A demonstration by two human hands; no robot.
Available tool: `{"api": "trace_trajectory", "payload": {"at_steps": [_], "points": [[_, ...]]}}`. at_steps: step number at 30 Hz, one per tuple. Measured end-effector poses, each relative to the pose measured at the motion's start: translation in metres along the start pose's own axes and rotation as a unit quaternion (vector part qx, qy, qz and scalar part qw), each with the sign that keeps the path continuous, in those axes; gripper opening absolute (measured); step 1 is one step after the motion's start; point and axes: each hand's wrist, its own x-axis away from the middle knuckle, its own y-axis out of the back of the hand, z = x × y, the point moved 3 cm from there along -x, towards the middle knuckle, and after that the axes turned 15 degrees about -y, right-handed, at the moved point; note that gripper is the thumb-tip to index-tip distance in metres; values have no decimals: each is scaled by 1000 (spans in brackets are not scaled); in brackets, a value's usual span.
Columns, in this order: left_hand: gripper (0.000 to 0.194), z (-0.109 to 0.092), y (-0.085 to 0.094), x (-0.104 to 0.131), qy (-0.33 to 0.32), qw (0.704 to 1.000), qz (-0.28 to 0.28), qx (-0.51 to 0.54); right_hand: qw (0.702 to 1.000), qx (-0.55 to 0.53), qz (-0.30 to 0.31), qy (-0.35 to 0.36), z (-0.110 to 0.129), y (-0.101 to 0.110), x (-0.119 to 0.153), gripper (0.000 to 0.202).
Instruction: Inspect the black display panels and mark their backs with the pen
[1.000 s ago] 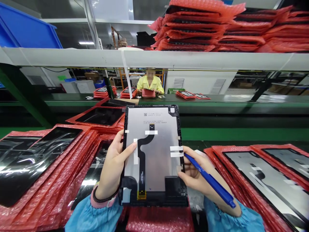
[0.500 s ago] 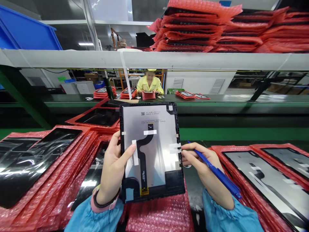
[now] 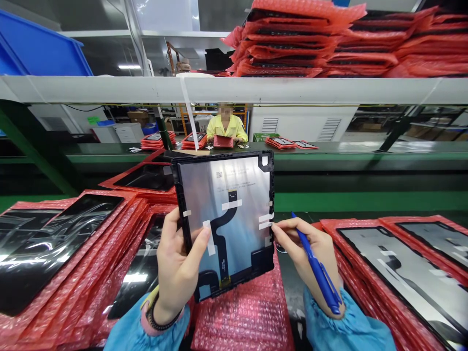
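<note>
A tablet screen panel is held up in front of me, its silvery back facing me, with a black frame, a dark flex cable and strips of white tape. My left hand grips its left edge, thumb across the back near a tape strip. My right hand pinches at the right edge, fingertips by two short white tape strips. A blue pen lies across the right hand, tucked between the fingers. Below the panel is a stack of red bubble-wrap bags.
Stacks of screens on red bubble wrap stand left and right. A white shelf edge crosses above, bearing wrapped panels and a blue bin. Across the bench sits a person in yellow.
The panel has tilted and turned, its lower edge now slanting up to the right. The pen has swung steeper in my right hand. The person opposite has lifted a red bag.
</note>
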Motion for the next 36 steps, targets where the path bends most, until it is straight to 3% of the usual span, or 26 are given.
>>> {"api": "trace_trajectory", "payload": {"at_steps": [6, 12, 18, 23, 30, 33, 36], "points": [[35, 2, -6, 6, 4, 1000, -16, -5, 999, 41, -9, 8, -5, -1, -2, 20], [40, 6, -4, 7, -11, 999, -30, -12, 996, -49, 54, -48, -15, -1, -10, 26], [36, 5, -3, 7, -28, 999, -43, -14, 996, -62, 48, -38, -11, -3, -12, 31], [36, 7, -1, 3, -25, 1000, 5, -15, 998, -28, 40, -33, -10, 0, -12, 26], [36, 7, -3, 4, -12, 1000, 22, -10, 998, 36, 52, -26, -8, 3, -11, 22], [34, 8, -3, 7, -34, 999, 5, -35, 997, 53, 51, -18, -5, 4, -8, 23], [39, 8, -1, 8, -107, 993, 11, -56, 997, 62, 40, 0, -4, 6, -5, 21]]}}
